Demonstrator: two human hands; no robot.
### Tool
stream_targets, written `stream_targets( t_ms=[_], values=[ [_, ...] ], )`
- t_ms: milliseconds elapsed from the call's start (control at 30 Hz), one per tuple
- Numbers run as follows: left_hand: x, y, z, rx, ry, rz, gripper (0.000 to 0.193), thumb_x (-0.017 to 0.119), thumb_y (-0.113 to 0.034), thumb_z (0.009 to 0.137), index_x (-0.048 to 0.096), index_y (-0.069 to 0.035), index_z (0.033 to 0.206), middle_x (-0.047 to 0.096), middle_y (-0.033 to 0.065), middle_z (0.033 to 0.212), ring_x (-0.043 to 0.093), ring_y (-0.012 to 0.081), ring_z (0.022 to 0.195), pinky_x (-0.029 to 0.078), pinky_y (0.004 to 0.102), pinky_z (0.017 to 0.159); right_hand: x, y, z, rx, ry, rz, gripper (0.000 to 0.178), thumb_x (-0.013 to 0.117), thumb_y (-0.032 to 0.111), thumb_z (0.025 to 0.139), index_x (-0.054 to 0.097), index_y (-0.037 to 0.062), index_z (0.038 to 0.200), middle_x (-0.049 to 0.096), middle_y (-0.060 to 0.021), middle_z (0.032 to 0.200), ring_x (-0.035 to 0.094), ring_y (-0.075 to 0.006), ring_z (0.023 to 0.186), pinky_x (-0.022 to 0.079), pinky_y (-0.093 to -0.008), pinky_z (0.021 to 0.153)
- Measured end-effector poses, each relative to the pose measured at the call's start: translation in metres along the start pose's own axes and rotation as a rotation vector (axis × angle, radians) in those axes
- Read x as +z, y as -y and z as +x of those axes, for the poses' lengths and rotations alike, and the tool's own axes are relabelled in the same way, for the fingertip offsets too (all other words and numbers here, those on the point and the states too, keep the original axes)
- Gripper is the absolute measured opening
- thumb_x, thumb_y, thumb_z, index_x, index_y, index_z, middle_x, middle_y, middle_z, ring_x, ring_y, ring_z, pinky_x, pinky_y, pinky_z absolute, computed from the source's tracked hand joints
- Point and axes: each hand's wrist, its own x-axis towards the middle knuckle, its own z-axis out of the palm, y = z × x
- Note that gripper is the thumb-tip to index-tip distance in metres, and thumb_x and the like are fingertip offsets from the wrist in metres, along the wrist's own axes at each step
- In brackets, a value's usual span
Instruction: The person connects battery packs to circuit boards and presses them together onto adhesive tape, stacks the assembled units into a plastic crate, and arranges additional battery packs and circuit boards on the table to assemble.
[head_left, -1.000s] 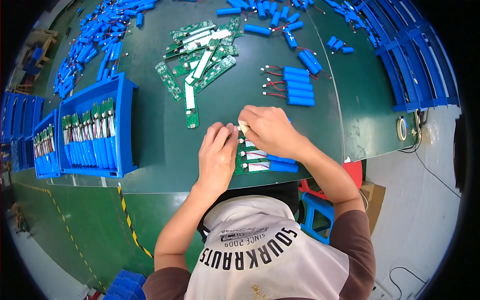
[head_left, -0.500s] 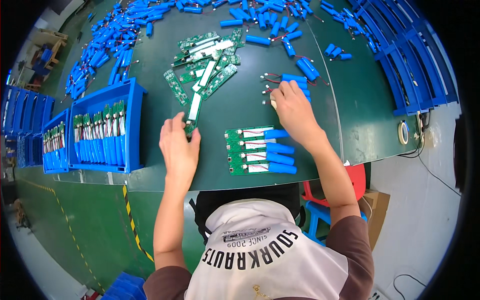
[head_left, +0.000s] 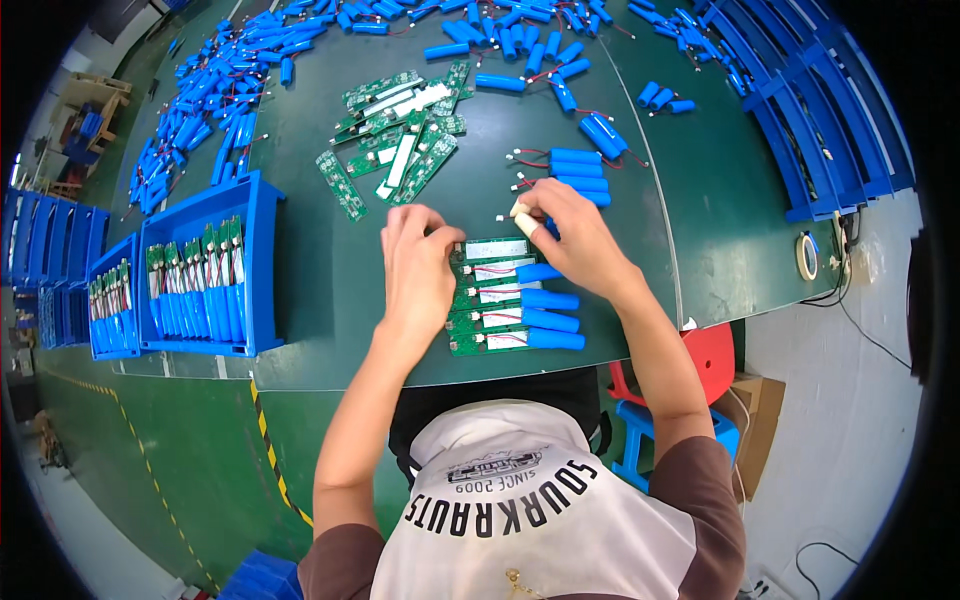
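Observation:
My left hand (head_left: pixel 420 262) grips the left end of a green circuit board (head_left: pixel 498 249) with a white strip, laid at the far side of a row of similar boards (head_left: pixel 500 318). Those boards each carry a blue cylindrical battery at the right end, joined by red and dark wires. Just above the row, my right hand (head_left: pixel 578 232) is closed on a blue battery (head_left: pixel 552 228), mostly hidden by the fingers; its small white connector (head_left: pixel 501 217) sticks out leftward. Pale covers sit on the right thumb and a fingertip. More batteries (head_left: pixel 578 170) lie beyond this hand.
Loose circuit boards (head_left: pixel 400 150) lie piled at the table's middle. Blue batteries (head_left: pixel 215 90) are heaped far left and along the back. A blue bin (head_left: pixel 268 260) of finished-looking boards stands at left; blue racks (head_left: pixel 800 100) and a tape roll (head_left: pixel 806 257) are at right.
My left hand has brought a circuit board from the pile rightward to the row's far side. My right hand has drawn a battery nearer, away from the others.

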Motion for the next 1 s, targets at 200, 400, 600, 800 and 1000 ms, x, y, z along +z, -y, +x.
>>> stream_targets(
  t_ms=[200, 400, 600, 800, 1000],
  values=[
    [0.021, -0.019, 0.007, -0.593, 0.141, -0.863, 0.017, 0.07, 0.003, 0.085, 0.073, 0.0, 0.101, 0.063, 0.0086, 0.082, 0.062, 0.0294, 0.076, 0.05, 0.04, 0.067, 0.007, 0.004, 0.0, -0.146, -0.013, -0.13, 0.019, 0.069, -0.001, 0.084, 0.061, 0.0012, 0.102, 0.058, -0.0093, 0.085, 0.057, -0.027, 0.084, 0.046, -0.0361, 0.073],
    [0.012, -0.032, -0.004, -0.132, -0.121, -0.355, 0.015, 0.066, 0.001, 0.089, 0.068, -0.001, 0.104, 0.066, 0.0117, 0.09, 0.064, 0.0323, 0.082, 0.052, 0.0416, 0.073, 0.009, 0.009, 0.009, 0.128, 0.053, 0.181, 0.013, 0.068, 0.0, 0.083, 0.063, -0.0015, 0.095, 0.057, -0.0085, 0.076, 0.054, -0.0196, 0.069, 0.044, -0.0331, 0.063],
    [-0.005, -0.014, -0.028, -0.209, 0.015, -0.151, 0.023, 0.067, 0.0, 0.088, 0.068, 0.001, 0.11, 0.063, 0.0157, 0.108, 0.059, 0.0346, 0.101, 0.051, 0.0434, 0.087, 0.016, 0.009, 0.019, 0.147, 0.204, 0.123, 0.011, 0.066, 0.0, 0.082, 0.065, -0.0009, 0.094, 0.058, -0.0103, 0.073, 0.057, -0.022, 0.063, 0.046, -0.0357, 0.059],
    [0.012, -0.018, -0.042, -0.112, -0.001, -0.023, 0.029, 0.068, 0.005, 0.085, 0.069, 0.004, 0.114, 0.062, 0.0141, 0.114, 0.057, 0.0344, 0.106, 0.051, 0.0437, 0.089, 0.027, 0.019, 0.021, 0.084, 0.259, -0.203, 0.008, 0.063, 0.004, 0.08, 0.064, 0.0011, 0.088, 0.064, -0.015, 0.08, 0.064, -0.0361, 0.074, 0.048, -0.0462, 0.063],
    [0.01, -0.017, -0.041, -0.118, 0.041, -0.094, 0.035, 0.068, 0.008, 0.081, 0.068, 0.006, 0.116, 0.06, 0.0139, 0.116, 0.055, 0.0345, 0.109, 0.052, 0.0438, 0.088, 0.029, 0.024, 0.02, 0.103, 0.284, -0.242, 0.01, 0.063, 0.003, 0.079, 0.063, 0.001, 0.089, 0.062, -0.0138, 0.08, 0.064, -0.0356, 0.075, 0.048, -0.0461, 0.063]
  ],
)
